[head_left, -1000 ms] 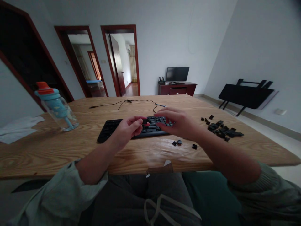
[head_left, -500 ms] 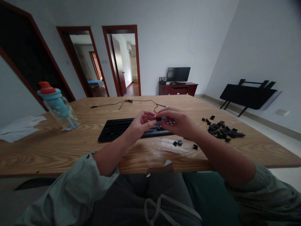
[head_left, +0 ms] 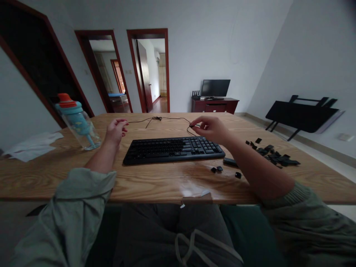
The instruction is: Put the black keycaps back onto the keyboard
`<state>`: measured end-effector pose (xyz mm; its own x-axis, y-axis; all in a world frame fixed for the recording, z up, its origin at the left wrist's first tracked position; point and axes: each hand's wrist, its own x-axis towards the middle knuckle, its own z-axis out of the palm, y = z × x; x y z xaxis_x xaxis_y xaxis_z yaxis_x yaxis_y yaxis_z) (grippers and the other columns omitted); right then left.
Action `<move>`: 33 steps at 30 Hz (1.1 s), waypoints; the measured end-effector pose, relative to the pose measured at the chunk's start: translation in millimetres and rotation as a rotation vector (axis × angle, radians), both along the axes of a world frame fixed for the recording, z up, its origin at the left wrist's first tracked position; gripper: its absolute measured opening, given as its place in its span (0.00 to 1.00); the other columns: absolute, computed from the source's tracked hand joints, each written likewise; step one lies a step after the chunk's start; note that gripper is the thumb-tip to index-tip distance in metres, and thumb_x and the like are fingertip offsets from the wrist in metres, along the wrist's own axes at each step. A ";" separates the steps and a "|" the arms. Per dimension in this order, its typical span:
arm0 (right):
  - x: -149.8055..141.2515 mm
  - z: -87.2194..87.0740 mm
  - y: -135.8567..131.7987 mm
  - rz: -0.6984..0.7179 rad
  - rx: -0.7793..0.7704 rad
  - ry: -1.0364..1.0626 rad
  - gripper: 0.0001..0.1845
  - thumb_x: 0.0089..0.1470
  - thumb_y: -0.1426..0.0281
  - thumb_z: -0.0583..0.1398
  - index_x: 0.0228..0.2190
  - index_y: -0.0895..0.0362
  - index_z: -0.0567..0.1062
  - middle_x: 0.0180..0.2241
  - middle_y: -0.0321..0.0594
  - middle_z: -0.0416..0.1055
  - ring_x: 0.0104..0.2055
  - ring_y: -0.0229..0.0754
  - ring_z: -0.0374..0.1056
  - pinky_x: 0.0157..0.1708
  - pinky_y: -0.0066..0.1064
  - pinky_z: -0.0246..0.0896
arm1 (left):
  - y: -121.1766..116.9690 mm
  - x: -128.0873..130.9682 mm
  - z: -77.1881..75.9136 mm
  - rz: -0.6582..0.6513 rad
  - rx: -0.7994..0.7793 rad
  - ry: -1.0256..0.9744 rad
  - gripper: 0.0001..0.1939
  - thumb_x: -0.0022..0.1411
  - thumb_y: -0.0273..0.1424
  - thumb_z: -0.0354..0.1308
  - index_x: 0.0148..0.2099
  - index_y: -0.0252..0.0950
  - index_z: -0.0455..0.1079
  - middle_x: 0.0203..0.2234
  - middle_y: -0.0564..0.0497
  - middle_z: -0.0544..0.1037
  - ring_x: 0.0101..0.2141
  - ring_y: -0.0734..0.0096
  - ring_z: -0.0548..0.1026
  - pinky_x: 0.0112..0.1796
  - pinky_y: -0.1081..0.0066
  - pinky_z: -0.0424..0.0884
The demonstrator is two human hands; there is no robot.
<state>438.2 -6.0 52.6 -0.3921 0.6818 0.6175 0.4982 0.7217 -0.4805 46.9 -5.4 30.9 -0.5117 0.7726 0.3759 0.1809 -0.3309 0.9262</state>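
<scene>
A black keyboard (head_left: 155, 152) lies on the wooden table in front of me; many of its key spots look bare of caps, and grey tops show towards the right. Beyond its right part, my right hand (head_left: 210, 129) hovers with thumb and forefinger pinched on a small dark keycap (head_left: 191, 125), whose outline is blurred. My left hand (head_left: 114, 132) is raised past the keyboard's left end, fingers loosely curled and apart, holding nothing that I can see. Loose keycaps (head_left: 219, 168) and a long black bar-shaped piece (head_left: 228, 162) lie by the keyboard's right front corner.
A pile of black keycaps (head_left: 274, 155) sits at the right. The keyboard's thin black cable (head_left: 172, 118) runs across behind, partly hidden by my hands. A clear bottle with red and blue top (head_left: 80, 124) and white tissue (head_left: 33, 146) stand left. Brown tape (head_left: 197, 199) hangs over the front edge.
My hands, which were together over the keyboard at a small dark piece, have separated. The left moved out to the left; the right lifted slightly away, uncovering the keyboard. The view shifted a little.
</scene>
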 end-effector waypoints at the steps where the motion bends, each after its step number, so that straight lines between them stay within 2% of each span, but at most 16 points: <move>1: -7.8 -2.0 5.0 -0.024 -0.012 -0.058 0.13 0.55 0.63 0.63 0.38 0.57 0.82 0.24 0.36 0.71 0.24 0.36 0.62 0.26 0.29 0.54 | 1.2 -10.5 -2.5 0.043 -0.020 0.012 0.07 0.53 0.31 0.60 0.36 0.36 0.69 0.32 0.52 0.76 0.22 0.78 0.66 0.20 0.78 0.56; 4: -26.3 -11.5 19.5 -0.100 -0.045 -0.219 0.11 0.55 0.66 0.62 0.39 0.55 0.83 0.24 0.37 0.73 0.25 0.37 0.64 0.29 0.31 0.56 | 4.7 -31.9 -10.9 0.122 -0.070 0.108 0.06 0.51 0.29 0.60 0.34 0.36 0.69 0.29 0.53 0.74 0.22 0.77 0.65 0.22 0.76 0.58; 7: -33.0 -22.4 29.7 -0.124 -0.076 -0.258 0.12 0.56 0.66 0.62 0.40 0.56 0.83 0.27 0.39 0.75 0.26 0.38 0.66 0.32 0.32 0.59 | 9.8 -40.5 -18.7 0.128 -0.087 0.233 0.05 0.51 0.29 0.60 0.33 0.37 0.69 0.26 0.54 0.72 0.24 0.74 0.66 0.27 0.73 0.63; 11: -32.2 -35.5 36.1 -0.128 -0.077 -0.313 0.11 0.56 0.67 0.63 0.39 0.55 0.83 0.31 0.40 0.78 0.28 0.40 0.69 0.33 0.31 0.61 | 14.4 -38.8 -24.2 0.119 -0.096 0.371 0.05 0.51 0.32 0.61 0.32 0.38 0.70 0.25 0.54 0.71 0.25 0.70 0.67 0.31 0.69 0.65; 15: -33.4 -46.1 40.4 -0.103 -0.042 -0.449 0.10 0.55 0.70 0.63 0.39 0.55 0.83 0.37 0.43 0.81 0.39 0.45 0.73 0.39 0.32 0.63 | 13.6 -34.9 -26.0 0.114 -0.131 0.449 0.05 0.52 0.33 0.60 0.33 0.38 0.70 0.25 0.53 0.72 0.27 0.68 0.68 0.33 0.67 0.67; 17: -35.1 -49.7 42.1 -0.103 -0.062 -0.502 0.10 0.57 0.70 0.62 0.40 0.55 0.83 0.38 0.43 0.81 0.41 0.47 0.74 0.42 0.33 0.64 | 13.3 -35.4 -27.3 0.116 -0.139 0.475 0.06 0.52 0.34 0.59 0.33 0.38 0.70 0.25 0.53 0.72 0.27 0.67 0.68 0.34 0.67 0.67; 25: -41.3 -50.8 39.5 -0.117 -0.119 -0.542 0.14 0.60 0.67 0.62 0.46 0.53 0.83 0.43 0.45 0.82 0.47 0.49 0.76 0.48 0.35 0.66 | 17.0 -39.0 -31.8 0.112 -0.145 0.512 0.08 0.53 0.36 0.60 0.35 0.39 0.71 0.26 0.52 0.72 0.29 0.65 0.70 0.35 0.66 0.69; 29: -41.7 -47.7 36.2 -0.116 -0.137 -0.561 0.14 0.60 0.66 0.62 0.44 0.54 0.84 0.42 0.47 0.82 0.45 0.51 0.77 0.47 0.37 0.67 | 15.8 -37.8 -31.6 0.101 -0.137 0.498 0.08 0.52 0.36 0.60 0.35 0.40 0.71 0.26 0.52 0.72 0.29 0.66 0.69 0.33 0.67 0.69; 33: -40.8 -44.6 33.8 -0.099 -0.155 -0.553 0.13 0.60 0.67 0.62 0.43 0.54 0.85 0.40 0.46 0.83 0.42 0.49 0.77 0.44 0.35 0.67 | 12.1 -34.6 -29.0 0.092 -0.136 0.464 0.07 0.52 0.35 0.62 0.34 0.40 0.71 0.25 0.52 0.72 0.28 0.66 0.69 0.32 0.67 0.68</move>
